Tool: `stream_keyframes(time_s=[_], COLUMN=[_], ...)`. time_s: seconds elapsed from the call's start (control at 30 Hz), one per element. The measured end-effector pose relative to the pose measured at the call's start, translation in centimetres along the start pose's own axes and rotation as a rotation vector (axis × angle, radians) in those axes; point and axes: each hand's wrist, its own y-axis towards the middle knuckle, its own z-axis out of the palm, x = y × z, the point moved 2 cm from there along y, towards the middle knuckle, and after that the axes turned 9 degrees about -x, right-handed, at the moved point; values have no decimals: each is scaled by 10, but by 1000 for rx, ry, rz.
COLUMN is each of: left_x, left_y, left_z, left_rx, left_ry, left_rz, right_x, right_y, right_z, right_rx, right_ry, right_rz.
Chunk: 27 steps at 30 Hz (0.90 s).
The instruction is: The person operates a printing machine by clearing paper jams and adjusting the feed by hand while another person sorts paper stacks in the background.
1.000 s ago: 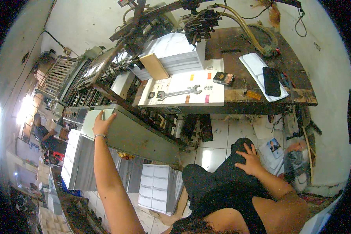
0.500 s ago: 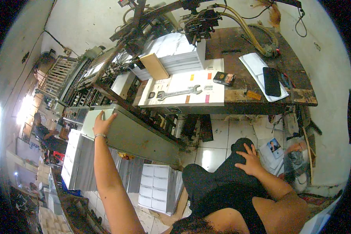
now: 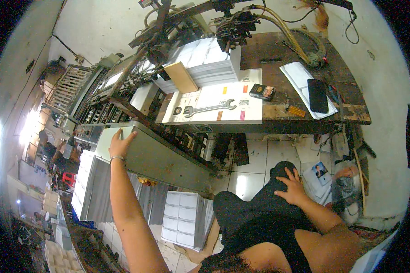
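Note:
My left hand [image 3: 121,144] rests on the top of a pale grey-green machine panel [image 3: 161,157], fingers spread and nothing in them. A bracelet circles that wrist. My right hand [image 3: 292,189] lies on my dark-trousered knee, its fingers apart and holding nothing. Beyond the panel, an open-ended wrench [image 3: 210,108] lies on a printed sheet [image 3: 250,107] on the wooden table [image 3: 351,95]. A small dark packet [image 3: 262,92] sits at the sheet's right side. Further right, a black phone [image 3: 317,95] lies on folded white papers [image 3: 297,77].
Tall paper stacks [image 3: 95,186] stand by my left arm, with another stack [image 3: 180,218] on the tiled floor. A machine head with hoses [image 3: 234,29] hangs over a paper pile [image 3: 205,59] and wooden block [image 3: 181,77]. Plastic bags [image 3: 346,189] lie at right. Another person [image 3: 48,148] sits far left.
My hands have kept their places on the panel and the knee. In the far left background, the other person has shifted a little, and more of a red object shows there.

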Motion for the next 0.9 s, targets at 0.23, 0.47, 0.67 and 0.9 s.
stream_keyframes(time_s=[0.23, 0.47, 0.67, 0.9], left_x=[8, 8, 6, 18], left_y=[5, 5, 4, 4], left_z=[5, 5, 6, 8], left_rx=[-5, -8, -17, -51], left_ry=[5, -16, -19, 19], left_rz=[19, 22, 20, 27], right_x=[-10, -11, -10, -13], right_y=[2, 2, 2, 4], right_z=[9, 11, 8, 13], right_rx=[-5, -18, -12, -17], right_ry=[11, 46, 60, 44], right_rz=[-19, -34, -22, -54])
